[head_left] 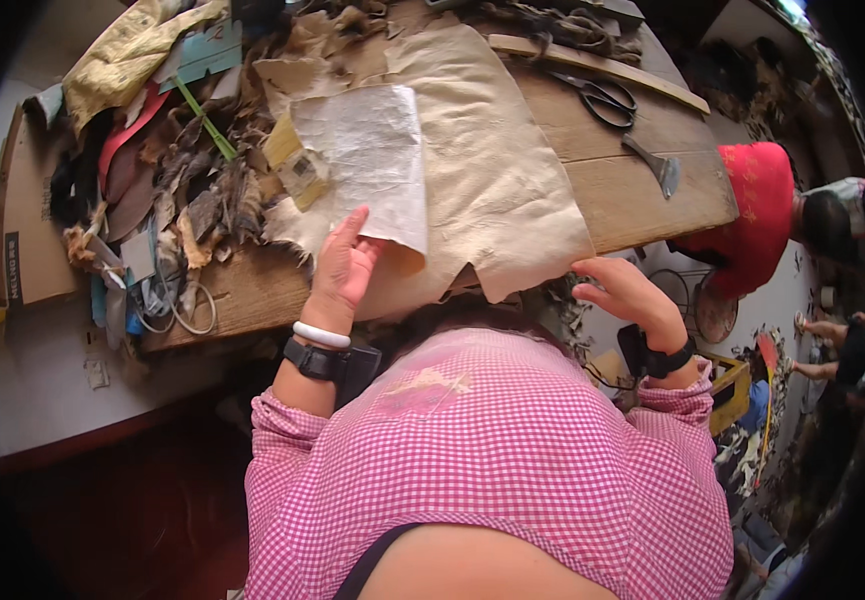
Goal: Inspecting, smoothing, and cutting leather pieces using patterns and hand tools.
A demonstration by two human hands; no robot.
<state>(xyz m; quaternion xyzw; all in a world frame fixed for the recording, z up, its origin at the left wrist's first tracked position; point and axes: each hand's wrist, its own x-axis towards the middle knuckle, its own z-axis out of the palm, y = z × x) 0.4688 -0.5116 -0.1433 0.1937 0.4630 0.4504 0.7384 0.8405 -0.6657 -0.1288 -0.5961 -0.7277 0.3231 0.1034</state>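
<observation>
Cream-coloured hide [497,150], that's what's laid out on the wooden table [642,215], running from the far edge to the near edge and poking slightly past it. As for printing: the cardboard carton [40,200] off the left edge has a dark label with pale lettering, the yellow patch [295,165] by the white sheet [367,140] carries small print too tiny to make out, and the red shirt [752,195] on someone past the right edge has yellowish characters.

The hide itself is wrinkly, ragged on its left side, with a V-shaped notch in its near end. The white sheet lies creased on its left part, bottom corner curling up. Left hand [344,268] is at that sheet's lower edge, fingers bent; can't tell if they're actually pinching. Right hand [634,298] has fingertips at the hide's near right corner, thumb a bit apart, grip unclear.

Scissors [602,100] and a flared metal blade [657,165] sit toward the right edge; furry scraps [217,205] heap up at the left.
</observation>
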